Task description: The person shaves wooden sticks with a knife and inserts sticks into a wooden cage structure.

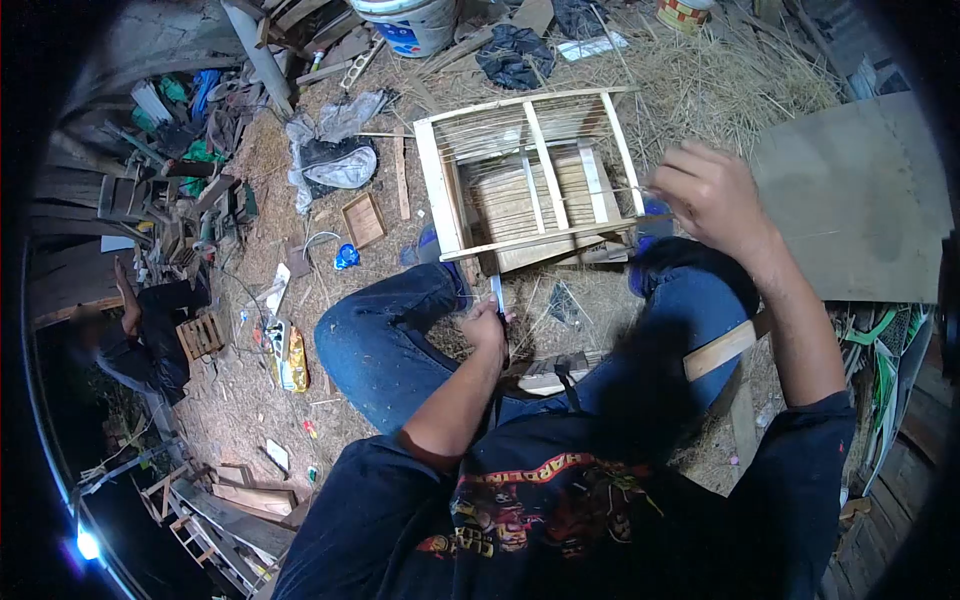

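Note:
A wooden slatted cage (548,165), with thin sticks along its sides, stands on the ground between my feet. My left hand (485,326) is closed just below its near left corner. From that fist a narrow bluish blade-like tool (497,288) points up toward the cage; its exact kind is unclear. Raised beside the cage's right side, my right hand (705,188) has its fingers pinched together. A thin pale strand (632,188) runs from those fingertips toward the cage frame. Whether it is stick or wire I cannot tell.
A small wooden box (363,220) and a blue wrapper (347,257) lie left of the cage. A flat board (850,200) lies to the right. A white bucket (408,25) stands beyond. Another person (145,335) sits at far left. Straw and scraps cover the ground.

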Demonstrator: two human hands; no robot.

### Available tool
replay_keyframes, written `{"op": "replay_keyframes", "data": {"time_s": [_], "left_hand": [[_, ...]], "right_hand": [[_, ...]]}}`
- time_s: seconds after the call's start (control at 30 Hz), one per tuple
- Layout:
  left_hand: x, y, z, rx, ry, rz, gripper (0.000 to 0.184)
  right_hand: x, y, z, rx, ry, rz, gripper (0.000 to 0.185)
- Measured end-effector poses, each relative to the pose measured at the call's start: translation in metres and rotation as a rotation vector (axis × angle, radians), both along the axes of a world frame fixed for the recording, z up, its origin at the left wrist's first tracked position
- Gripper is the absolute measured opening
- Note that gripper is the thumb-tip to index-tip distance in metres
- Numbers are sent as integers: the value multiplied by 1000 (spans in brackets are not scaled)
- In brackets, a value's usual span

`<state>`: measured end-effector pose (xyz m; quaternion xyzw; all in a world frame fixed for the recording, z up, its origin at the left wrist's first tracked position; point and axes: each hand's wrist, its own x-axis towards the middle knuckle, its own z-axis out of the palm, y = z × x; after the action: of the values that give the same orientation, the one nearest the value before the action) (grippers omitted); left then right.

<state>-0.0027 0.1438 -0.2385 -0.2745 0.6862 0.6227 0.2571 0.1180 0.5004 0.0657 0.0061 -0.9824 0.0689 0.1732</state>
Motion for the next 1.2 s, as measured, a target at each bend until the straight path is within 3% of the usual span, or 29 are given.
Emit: {"op": "replay_keyframes", "data": {"time_s": [0.1, 0.3, 0.43, 0.57, 0.63, 0.77, 0.87, 0.97, 1.03, 1.07, 1.2], "left_hand": [[-9, -9, -21, 94, 0, -2, 17], [-20, 11, -24, -96, 65, 96, 11], [-31, 21, -25, 3, 46, 121, 11], [-53, 34, -49, -87, 75, 116, 15], [-65, 26, -113, -238, 369, -21, 12], [-75, 45, -61, -450, 524, -226, 16], [-83, 36, -101, -591, 670, -288, 19], [-92, 30, -154, -407, 746, -131, 26], [-80, 48, -86, -550, 639, -220, 40], [-81, 53, -75, -468, 555, -157, 45], [-81, 57, -46, -763, 354, -313, 48]], "right_hand": [[-6, -4, -7, 6, -9, 23, 11], [-27, -16, -9, 11, -54, 72, 10], [-42, -29, -22, 24, -114, 145, 11], [-57, -41, -31, 44, -118, 239, 11], [-60, -41, -31, 39, -108, 249, 12], [-60, -40, -28, 34, -181, 215, 9], [-57, -36, -33, 18, -191, 203, 9], [-54, -29, -40, -10, -184, 174, 11], [-51, -22, -41, -15, -190, 142, 13], [-51, -19, -40, -30, -184, 124, 15], [-51, -3, -42, -59, -143, 60, 18]]}}
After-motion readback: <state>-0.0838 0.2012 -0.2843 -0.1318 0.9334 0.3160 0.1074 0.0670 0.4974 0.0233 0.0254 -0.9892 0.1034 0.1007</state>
